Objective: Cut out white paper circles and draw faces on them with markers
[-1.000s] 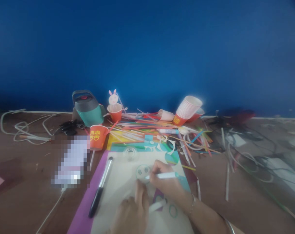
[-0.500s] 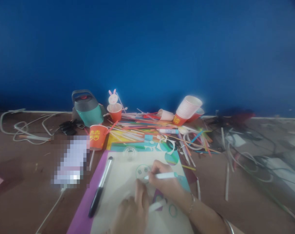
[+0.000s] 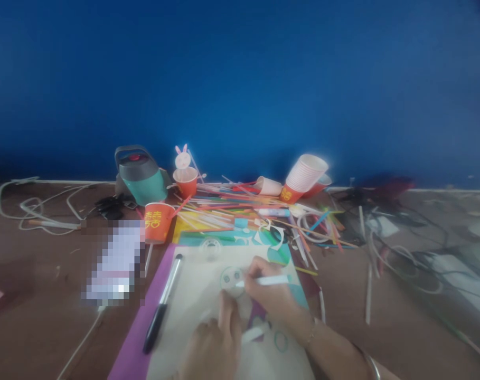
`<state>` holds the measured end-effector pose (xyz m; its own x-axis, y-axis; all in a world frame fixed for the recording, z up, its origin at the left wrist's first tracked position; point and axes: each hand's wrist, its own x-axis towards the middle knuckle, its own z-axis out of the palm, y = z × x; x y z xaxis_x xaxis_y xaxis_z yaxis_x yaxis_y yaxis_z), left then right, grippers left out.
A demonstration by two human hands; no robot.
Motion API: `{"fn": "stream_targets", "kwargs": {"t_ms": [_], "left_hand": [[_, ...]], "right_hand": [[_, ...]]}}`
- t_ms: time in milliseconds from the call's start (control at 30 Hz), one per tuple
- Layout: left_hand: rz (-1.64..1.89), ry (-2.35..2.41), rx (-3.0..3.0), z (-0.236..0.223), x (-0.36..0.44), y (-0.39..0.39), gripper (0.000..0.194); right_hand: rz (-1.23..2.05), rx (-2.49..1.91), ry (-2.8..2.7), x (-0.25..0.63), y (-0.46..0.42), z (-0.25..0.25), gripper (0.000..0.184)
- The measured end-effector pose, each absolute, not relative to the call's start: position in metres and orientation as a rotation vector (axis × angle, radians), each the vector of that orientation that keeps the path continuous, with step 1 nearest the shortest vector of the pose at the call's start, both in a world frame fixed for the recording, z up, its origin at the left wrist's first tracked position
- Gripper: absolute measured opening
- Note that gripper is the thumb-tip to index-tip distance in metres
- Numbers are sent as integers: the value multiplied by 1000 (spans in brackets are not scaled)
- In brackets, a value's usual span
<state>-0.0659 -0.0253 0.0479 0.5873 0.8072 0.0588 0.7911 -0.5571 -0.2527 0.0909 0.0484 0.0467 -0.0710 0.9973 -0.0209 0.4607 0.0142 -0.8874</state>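
My right hand (image 3: 265, 285) grips a white marker (image 3: 273, 280) with a pale teal end. Its tip points left, at the edge of a round white paper face (image 3: 228, 276). The face has a teal outline and two dark eyes. My left hand (image 3: 218, 335) is closed at the lower edge of this face, fingertips touching it. A short white stick-like piece (image 3: 253, 333) pokes out beside my left hand; what it is stays blurred. Under both hands lies a white sheet (image 3: 192, 295), with a small teal ring (image 3: 281, 341) drawn on it.
A black-and-silver marker (image 3: 163, 303) lies on the sheet's left, near a tape roll (image 3: 210, 247). Behind are loose straws (image 3: 224, 200), stacked paper cups (image 3: 305, 174), an orange cup (image 3: 158, 222), a rabbit figure (image 3: 182, 158) and a teal flask (image 3: 144, 182). A blurred phone (image 3: 116, 258) lies left.
My right hand and its marker have shifted slightly, with the marker's back end a little lower. My left hand stays at the paper face. The whole view has drifted slightly.
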Motion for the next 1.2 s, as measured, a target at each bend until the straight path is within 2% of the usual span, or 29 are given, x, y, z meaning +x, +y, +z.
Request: {"fn": "stream_targets", "kwargs": {"t_ms": [133, 567, 1200], "left_hand": [[118, -1327, -2581, 50, -66, -25, 45], [102, -1338, -2593, 48, -66, -26, 45], [87, -1337, -2589, 48, -66, -26, 43]], "right_hand": [[1004, -1546, -1526, 95, 51, 50, 21], [906, -1519, -1777, 98, 51, 41, 20], [946, -1522, -1756, 98, 50, 42, 19]]}}
